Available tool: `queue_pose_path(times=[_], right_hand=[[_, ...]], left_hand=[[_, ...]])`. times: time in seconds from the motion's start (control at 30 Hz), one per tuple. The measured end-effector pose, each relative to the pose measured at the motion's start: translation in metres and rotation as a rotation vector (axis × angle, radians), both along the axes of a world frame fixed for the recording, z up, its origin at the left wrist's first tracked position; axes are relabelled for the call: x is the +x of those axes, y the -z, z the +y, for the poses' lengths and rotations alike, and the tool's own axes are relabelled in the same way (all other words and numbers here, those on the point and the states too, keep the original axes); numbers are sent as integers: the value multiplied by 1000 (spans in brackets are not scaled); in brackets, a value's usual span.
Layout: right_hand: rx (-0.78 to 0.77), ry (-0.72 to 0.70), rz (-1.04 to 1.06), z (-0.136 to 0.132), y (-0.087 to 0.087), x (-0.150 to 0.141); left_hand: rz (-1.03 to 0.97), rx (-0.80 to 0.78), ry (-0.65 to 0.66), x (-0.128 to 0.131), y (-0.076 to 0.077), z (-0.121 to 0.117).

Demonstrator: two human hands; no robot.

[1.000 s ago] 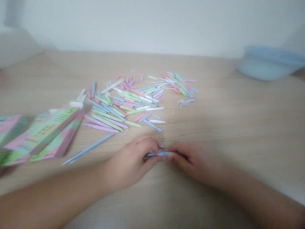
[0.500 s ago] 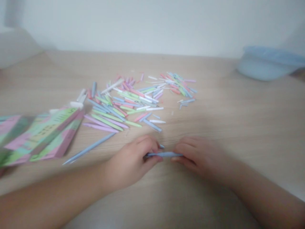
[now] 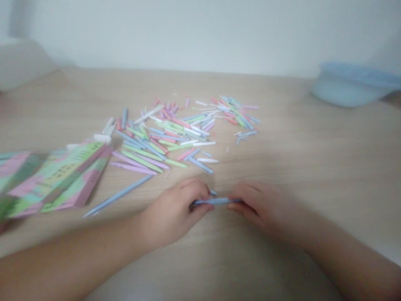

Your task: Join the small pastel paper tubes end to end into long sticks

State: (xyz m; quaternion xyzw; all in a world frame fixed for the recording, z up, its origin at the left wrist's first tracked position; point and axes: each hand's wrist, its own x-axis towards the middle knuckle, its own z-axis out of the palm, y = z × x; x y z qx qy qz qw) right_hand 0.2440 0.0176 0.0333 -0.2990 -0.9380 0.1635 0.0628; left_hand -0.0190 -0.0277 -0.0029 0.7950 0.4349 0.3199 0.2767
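Observation:
Both my hands rest low on a wooden table (image 3: 313,159) and pinch the two ends of one thin blue paper stick (image 3: 216,201). My left hand (image 3: 175,211) is closed on its left end, fingers curled. My right hand (image 3: 263,207) is closed on its right end. The stick lies level between them, just above the tabletop. Beyond the hands lies a scattered pile of pastel paper sticks (image 3: 175,133) in blue, green, pink, purple and white. A longer blue stick (image 3: 119,194) lies alone to the left of my left hand.
Colourful flat packets (image 3: 53,177) in pink and green lie at the left edge. A pale blue container (image 3: 354,83) stands at the far right by the wall. A blurred white object (image 3: 21,58) sits at the far left corner.
My right hand has slid a little to the right along the blue stick, so more of the stick shows between the hands. My left hand has stayed in place.

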Motion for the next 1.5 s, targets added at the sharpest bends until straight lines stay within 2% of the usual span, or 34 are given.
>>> queue_pose_path(times=[0.1, 0.23, 0.33, 0.57, 0.67, 0.9, 1.17, 1.33, 1.5], right_hand=[[-63, 88, -75, -1, 0, -3], [-142, 25, 16, 0, -2, -1], [-135, -16, 13, 1, -2, -1], [-184, 101, -72, 0, 5, -7], [-239, 124, -12, 0, 3, -5], [-167, -25, 12, 3, 0, -1], [-122, 65, -60, -3, -3, -10], [-139, 67, -118, -3, -4, -13], [-139, 61, -79, 0, 3, -14]], left_hand=[[-8, -2, 9, 1, 1, 1], [0, -27, -23, 1, 2, 1], [-7, -35, -26, 0, 2, 1], [-14, -46, -31, 1, 5, 0], [-13, -45, -25, 1, 6, 0], [-35, -86, -45, 0, 6, 0], [-143, -86, -30, 2, 12, -10], [-26, 22, 24, -1, 11, -14], [158, 144, 65, -3, 9, -11]])
